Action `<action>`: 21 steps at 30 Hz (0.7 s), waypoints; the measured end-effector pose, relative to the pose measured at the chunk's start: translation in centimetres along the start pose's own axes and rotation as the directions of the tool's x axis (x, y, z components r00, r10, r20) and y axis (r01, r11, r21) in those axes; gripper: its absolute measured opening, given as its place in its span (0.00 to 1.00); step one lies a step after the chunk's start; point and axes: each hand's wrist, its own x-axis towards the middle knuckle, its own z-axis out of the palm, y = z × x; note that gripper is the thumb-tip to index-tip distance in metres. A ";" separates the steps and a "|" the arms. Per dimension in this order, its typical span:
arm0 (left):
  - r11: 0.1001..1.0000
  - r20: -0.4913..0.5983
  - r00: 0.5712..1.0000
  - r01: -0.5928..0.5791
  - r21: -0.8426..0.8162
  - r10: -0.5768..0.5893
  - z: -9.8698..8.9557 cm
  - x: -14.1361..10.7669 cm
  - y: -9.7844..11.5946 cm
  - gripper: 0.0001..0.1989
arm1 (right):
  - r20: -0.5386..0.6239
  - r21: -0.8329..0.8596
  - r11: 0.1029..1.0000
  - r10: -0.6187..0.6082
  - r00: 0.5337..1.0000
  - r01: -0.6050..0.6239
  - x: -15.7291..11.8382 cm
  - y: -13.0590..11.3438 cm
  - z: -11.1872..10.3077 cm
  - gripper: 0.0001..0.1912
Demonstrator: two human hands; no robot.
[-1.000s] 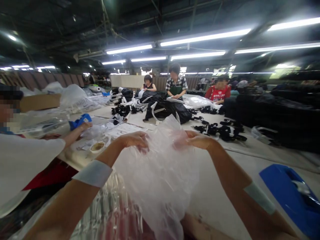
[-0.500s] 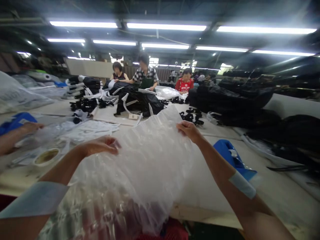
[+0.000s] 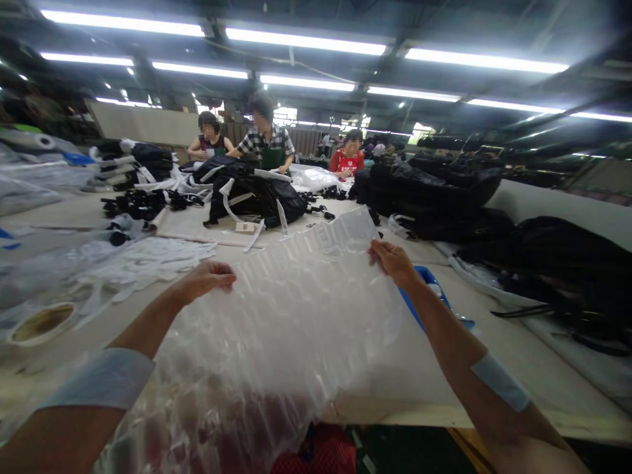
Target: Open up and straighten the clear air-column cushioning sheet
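A wide sheet of clear air-cushion wrap [image 3: 296, 303] with rows of cells is stretched between my hands and hangs over the front edge of the table [image 3: 498, 368]. My left hand [image 3: 212, 276] pinches its left upper edge, fingers closed. On the other side my right hand [image 3: 390, 262] grips the right upper edge, near a corner that sticks up past it. Behind my right forearm, partly hidden by it, lies a blue plastic object [image 3: 419, 280] on the table.
A roll of tape [image 3: 42, 322] lies at left by white strips [image 3: 153, 260]. Further back are black bags with white straps [image 3: 257, 194] and a big black heap [image 3: 419, 191]. Several people, one in a red top [image 3: 348, 162], stand across the table. Black items [image 3: 557, 276] fill the right.
My hands have spread further apart, pulling the wrap wider and tauter. The view has turned right. A co-worker's hand at the far left is out of sight.
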 end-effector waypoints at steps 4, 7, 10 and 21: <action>0.996 0.037 0.996 0.080 -0.029 -0.079 1.0 0.8 0.0 0.18 | -0.002 -0.039 0.996 0.077 0.997 -0.077 -0.9 1.2 -1.2 0.31; 0.996 0.050 0.996 0.079 -0.035 -0.077 1.6 1.6 -0.5 0.19 | -0.018 -0.083 0.990 0.113 0.993 -0.114 -1.6 1.9 -1.9 0.29; 0.996 0.056 0.996 0.076 -0.042 -0.073 2.4 2.2 -1.2 0.20 | -0.031 -0.120 0.981 0.147 0.989 -0.150 -2.1 2.8 -2.3 0.27; 0.999 0.147 0.989 0.021 -0.037 -0.015 5.6 2.9 -0.5 0.12 | 0.042 -0.825 0.527 -0.307 0.951 0.207 -3.5 1.4 -1.4 0.20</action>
